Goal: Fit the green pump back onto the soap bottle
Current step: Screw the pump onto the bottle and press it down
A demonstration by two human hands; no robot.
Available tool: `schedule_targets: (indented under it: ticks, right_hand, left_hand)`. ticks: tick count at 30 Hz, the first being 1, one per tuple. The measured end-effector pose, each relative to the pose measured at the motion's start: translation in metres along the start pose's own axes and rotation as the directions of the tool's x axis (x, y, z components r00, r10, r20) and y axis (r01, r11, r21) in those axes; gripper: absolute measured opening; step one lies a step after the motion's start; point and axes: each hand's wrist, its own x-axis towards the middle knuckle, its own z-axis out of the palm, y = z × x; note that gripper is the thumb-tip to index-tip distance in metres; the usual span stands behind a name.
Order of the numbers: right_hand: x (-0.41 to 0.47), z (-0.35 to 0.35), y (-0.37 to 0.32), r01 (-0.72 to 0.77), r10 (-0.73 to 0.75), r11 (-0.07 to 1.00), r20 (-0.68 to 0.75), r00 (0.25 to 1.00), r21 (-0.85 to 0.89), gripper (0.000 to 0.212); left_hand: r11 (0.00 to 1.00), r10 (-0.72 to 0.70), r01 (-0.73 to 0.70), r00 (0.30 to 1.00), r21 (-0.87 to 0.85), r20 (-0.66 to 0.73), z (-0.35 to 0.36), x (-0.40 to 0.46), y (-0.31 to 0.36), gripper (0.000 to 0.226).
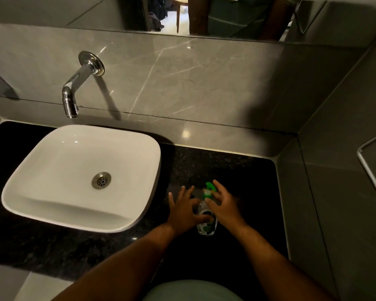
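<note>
A clear soap bottle with a green label stands on the black counter, right of the basin. The green pump sits at the bottle's neck, its nozzle pointing away from me. My left hand rests against the bottle's left side, thumb across its front, fingers spread. My right hand is on the right side, fingertips at the pump's collar, fingers spread. Whether the pump is screwed tight cannot be told.
A white square basin with a metal drain fills the left of the counter. A chrome wall tap hangs over it. Grey marble walls close the back and right; a mirror runs along the top.
</note>
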Motion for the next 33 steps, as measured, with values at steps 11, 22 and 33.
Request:
schedule_targets:
  ticks: [11,22,33]
  right_hand:
    - [-0.005,-0.001,-0.005,-0.005,0.004,1.000,0.076,0.997,0.006,0.071]
    - [-0.001,-0.005,-0.005,-0.022,0.023,1.000,0.076,0.997,-0.020,0.076]
    - [-0.002,0.010,0.005,-0.104,0.107,0.994,-0.222,0.969,0.025,0.077]
  left_hand:
    - [1.000,0.027,-0.027,0.999,-0.007,0.032,0.001,-0.001,0.001,0.083]
    - [0.982,-0.145,0.153,0.986,-0.115,0.079,0.002,-0.006,0.009,0.081]
    - [0.937,-0.338,0.334,0.941,0.106,0.022,0.014,-0.014,0.034,0.070]
